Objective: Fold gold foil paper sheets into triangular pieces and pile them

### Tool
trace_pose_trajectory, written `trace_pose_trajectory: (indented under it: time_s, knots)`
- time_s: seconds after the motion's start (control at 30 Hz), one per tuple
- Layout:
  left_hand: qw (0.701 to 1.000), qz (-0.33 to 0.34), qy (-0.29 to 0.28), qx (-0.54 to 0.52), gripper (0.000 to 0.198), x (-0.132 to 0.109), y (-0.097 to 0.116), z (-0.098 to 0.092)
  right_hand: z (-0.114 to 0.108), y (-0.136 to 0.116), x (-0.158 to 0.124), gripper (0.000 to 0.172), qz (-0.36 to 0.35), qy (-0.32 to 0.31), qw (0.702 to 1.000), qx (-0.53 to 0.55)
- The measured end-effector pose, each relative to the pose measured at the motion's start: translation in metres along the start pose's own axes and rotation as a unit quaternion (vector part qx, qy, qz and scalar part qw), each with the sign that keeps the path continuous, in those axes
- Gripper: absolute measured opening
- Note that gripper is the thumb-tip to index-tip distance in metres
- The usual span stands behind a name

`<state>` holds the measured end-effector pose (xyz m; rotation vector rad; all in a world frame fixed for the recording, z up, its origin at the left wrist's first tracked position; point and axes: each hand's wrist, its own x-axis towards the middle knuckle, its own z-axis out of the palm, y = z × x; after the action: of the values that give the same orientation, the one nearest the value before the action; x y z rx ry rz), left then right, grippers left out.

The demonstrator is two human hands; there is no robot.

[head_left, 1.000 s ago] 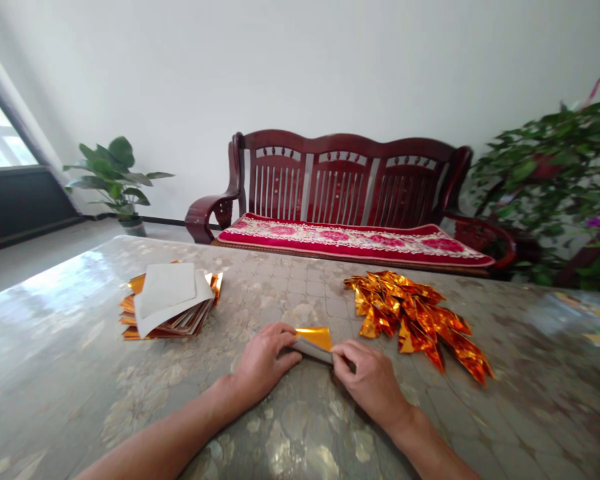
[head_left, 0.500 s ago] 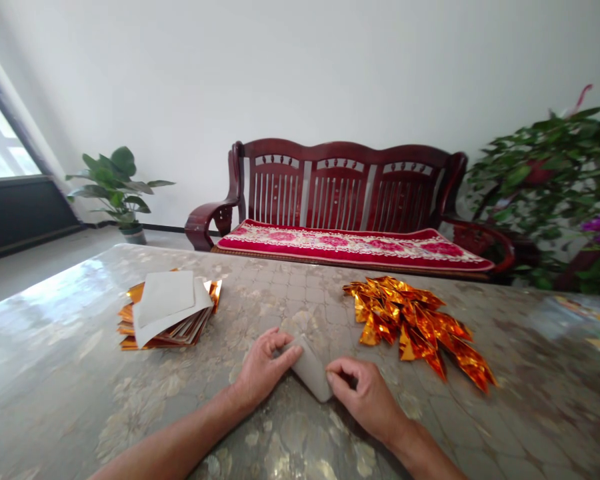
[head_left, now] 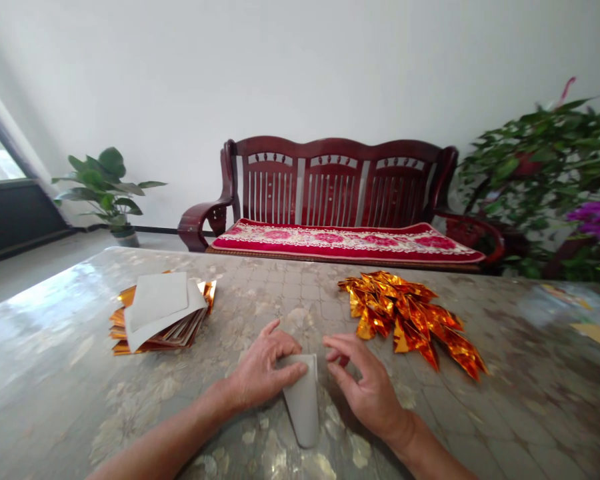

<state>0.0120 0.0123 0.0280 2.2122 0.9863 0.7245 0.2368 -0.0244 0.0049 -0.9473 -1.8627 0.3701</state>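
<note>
A folded sheet of paper (head_left: 304, 407), pale grey on the side that shows, is in front of me over the table. My left hand (head_left: 267, 363) grips its upper end, thumb on top and the fingers partly hidden behind it. My right hand (head_left: 363, 380) is just to the right of the paper, apart from it, with a gap between thumb and fingers and nothing in between. Left of my hands lies a stack of paper sheets (head_left: 163, 307), pale on top with shiny orange-gold edges. To the right is a pile of folded orange-gold foil pieces (head_left: 415, 313).
The table (head_left: 220, 440) has a patterned, glossy cover. A clear plastic bag (head_left: 560, 303) lies at its right side. Beyond stand a dark red wooden bench (head_left: 330, 187) with a floral cushion, a potted plant (head_left: 111, 193) and trailing greenery (head_left: 535, 160).
The folded paper has turned from slanting to nearly upright in view, its narrow end towards me. My right hand has let go of it and opened slightly. The view has shifted slightly.
</note>
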Motion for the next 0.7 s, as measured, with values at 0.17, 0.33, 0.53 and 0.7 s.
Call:
trace_pose_trajectory:
  time_s: [0.17,0.33,0.53,0.7]
  knots:
    - [0.997,0.023,-0.080,-0.006,0.016,0.000,0.000,0.001,-0.004,-0.011,0.003,0.035,-0.143,-0.030,0.986,-0.074]
    - [0.998,0.025,-0.058,-0.016,0.013,0.000,0.002,0.010,-0.006,-0.015,0.005,0.022,-0.165,-0.021,0.980,-0.107]
    - [0.980,0.056,0.173,0.077,0.017,-0.010,0.021,0.001,-0.012,-0.008,0.004,0.015,-0.126,0.030,0.966,-0.222]
    - [0.965,0.101,0.129,0.205,0.038,-0.023,0.040,0.002,-0.014,-0.005,0.005,0.015,-0.117,0.022,0.939,-0.322]
